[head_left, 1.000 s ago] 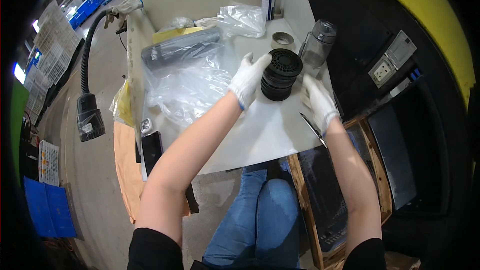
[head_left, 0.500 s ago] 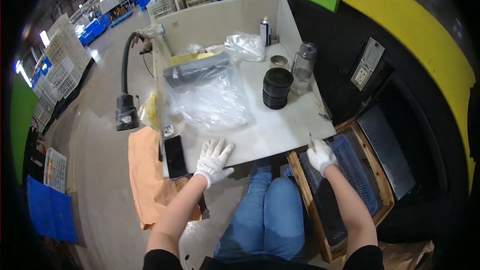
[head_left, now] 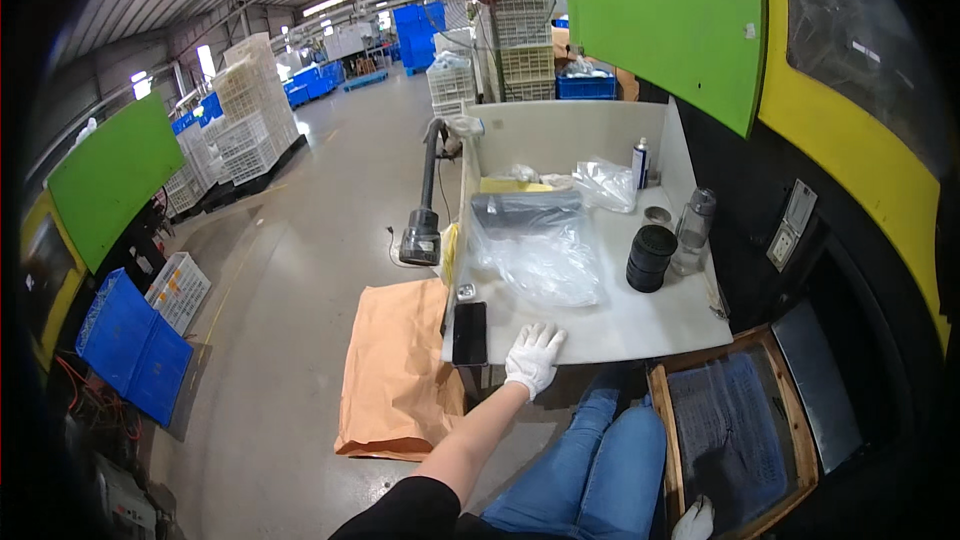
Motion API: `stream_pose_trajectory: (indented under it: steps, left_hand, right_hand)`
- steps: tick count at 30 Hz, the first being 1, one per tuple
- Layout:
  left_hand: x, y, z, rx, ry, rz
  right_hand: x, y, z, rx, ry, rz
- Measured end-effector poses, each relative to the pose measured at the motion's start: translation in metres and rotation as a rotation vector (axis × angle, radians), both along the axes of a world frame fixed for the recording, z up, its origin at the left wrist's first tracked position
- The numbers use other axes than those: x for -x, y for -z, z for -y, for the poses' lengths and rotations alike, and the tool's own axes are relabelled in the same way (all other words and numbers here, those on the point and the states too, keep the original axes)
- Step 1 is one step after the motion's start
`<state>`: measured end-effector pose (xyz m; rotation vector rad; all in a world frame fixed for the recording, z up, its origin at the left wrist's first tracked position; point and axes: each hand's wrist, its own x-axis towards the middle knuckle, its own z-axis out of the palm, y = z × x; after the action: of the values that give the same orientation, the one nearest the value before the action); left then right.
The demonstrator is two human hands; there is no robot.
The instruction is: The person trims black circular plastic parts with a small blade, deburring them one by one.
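My left hand (head_left: 533, 357), in a white glove, lies flat on the front edge of the white worktable (head_left: 640, 333) with its fingers spread. Just left of it lies a black phone (head_left: 470, 334). Farther in, clear plastic bags (head_left: 548, 260) are heaped over a dark grey roll (head_left: 525, 206). My right hand (head_left: 693, 520), also gloved, shows only in part at the lower edge, over the near end of a wooden-framed crate (head_left: 672, 432). Its fingers look closed on a thin, pointed tool (head_left: 704, 502); most of the grip is hidden.
A ribbed black cylinder (head_left: 651, 259), a clear bottle (head_left: 694, 232), a tape roll (head_left: 657, 214) and a spray can (head_left: 640, 162) stand on the table. A black hose nozzle (head_left: 421, 240) hangs at its left, above a brown paper sack (head_left: 395, 370). Green machine panels flank the aisle.
The view has swung up and left, so the table sits lower and farther right. My right hand has drawn back from the table's right corner toward me. My left hand stays flat.
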<state>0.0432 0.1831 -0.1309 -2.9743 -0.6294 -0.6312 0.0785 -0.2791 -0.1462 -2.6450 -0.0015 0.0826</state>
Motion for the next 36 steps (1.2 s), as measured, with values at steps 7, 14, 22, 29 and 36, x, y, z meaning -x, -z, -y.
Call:
stream_pose_trajectory:
  steps: [7,14,22,29,36]
  left_hand:
    - [-0.005,-0.001,0.006,-0.017,-0.054,-0.03]
    - [-0.001,-0.026,0.009,0.075,-0.08,-0.211]
    - [-0.009,-0.035,0.0,0.202,-0.069,-0.308]
    - [-0.02,-0.028,-0.016,0.328,-0.047,-0.38]
    - [-0.023,-0.034,-0.037,0.316,0.09,-0.541]
  right_hand:
    - [-0.02,0.016,-0.004,-0.159,-0.005,-0.172]
    - [-0.019,0.008,-0.006,-0.138,0.014,-0.26]
    - [-0.02,-0.002,-0.009,-0.127,-0.023,-0.281]
    - [-0.024,0.005,-0.01,-0.051,-0.013,-0.294]
    - [-0.022,0.011,-0.013,-0.105,-0.062,-0.258]
